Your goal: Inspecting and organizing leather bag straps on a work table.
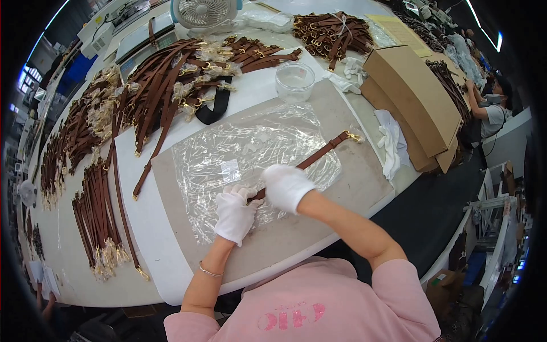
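Note:
A brown leather strap (322, 153) with a gold-coloured metal clasp (354, 137) at its far end lies slantwise over a crinkled clear plastic sheet (205, 184). My left hand (236, 209), in a white glove, grips the strap's near end. Close beside it, my white-gloved right hand (285, 188) is closed over the strap and looks slightly blurred. The fingers hide the stretch of strap under them. A small white paper square (230, 171) shows at the plastic sheet, left of the strap. Beneath everything is a grey board (329, 222).
Brown straps with wrapped clasps (158, 89) are heaped at the back left, and a row of straps (98, 205) lies left. A clear round tub (295, 81) stands behind the sheet. White gloves (389, 145) and a cardboard box (410, 102) are right. A person (493, 107) sits beyond.

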A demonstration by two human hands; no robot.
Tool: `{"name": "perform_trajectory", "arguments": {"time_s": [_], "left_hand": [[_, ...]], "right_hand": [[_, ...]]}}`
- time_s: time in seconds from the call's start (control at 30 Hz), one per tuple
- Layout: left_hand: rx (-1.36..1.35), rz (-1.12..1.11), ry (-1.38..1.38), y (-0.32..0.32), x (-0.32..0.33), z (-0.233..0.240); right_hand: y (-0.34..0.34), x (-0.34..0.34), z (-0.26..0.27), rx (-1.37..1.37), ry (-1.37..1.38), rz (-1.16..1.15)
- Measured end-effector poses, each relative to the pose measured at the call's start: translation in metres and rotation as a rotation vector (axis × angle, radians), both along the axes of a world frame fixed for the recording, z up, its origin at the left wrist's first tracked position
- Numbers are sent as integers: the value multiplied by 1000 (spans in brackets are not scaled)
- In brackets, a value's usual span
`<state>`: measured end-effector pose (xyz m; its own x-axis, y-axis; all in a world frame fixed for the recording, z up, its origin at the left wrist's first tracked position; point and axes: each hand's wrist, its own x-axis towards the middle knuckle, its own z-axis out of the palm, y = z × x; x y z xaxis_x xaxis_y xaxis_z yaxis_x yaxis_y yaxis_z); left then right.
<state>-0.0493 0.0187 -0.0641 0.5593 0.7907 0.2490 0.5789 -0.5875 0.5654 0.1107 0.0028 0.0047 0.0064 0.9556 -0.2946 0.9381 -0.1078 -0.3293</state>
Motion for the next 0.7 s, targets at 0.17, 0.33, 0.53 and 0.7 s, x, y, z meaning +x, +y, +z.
{"name": "perform_trajectory", "arguments": {"time_s": [0.17,0.33,0.53,0.7], "left_hand": [[-43,43,3,-3,-6,1],[11,42,77,-5,-6,3],[-105,59,237,0,11,26],[-113,104,280,-5,21,34]], "right_hand": [[-5,42,-28,146,16,-93],[-18,142,-3,175,153,-384],[-24,182,19,189,-195,-251],[-14,181,6,46,-433,46]]}}
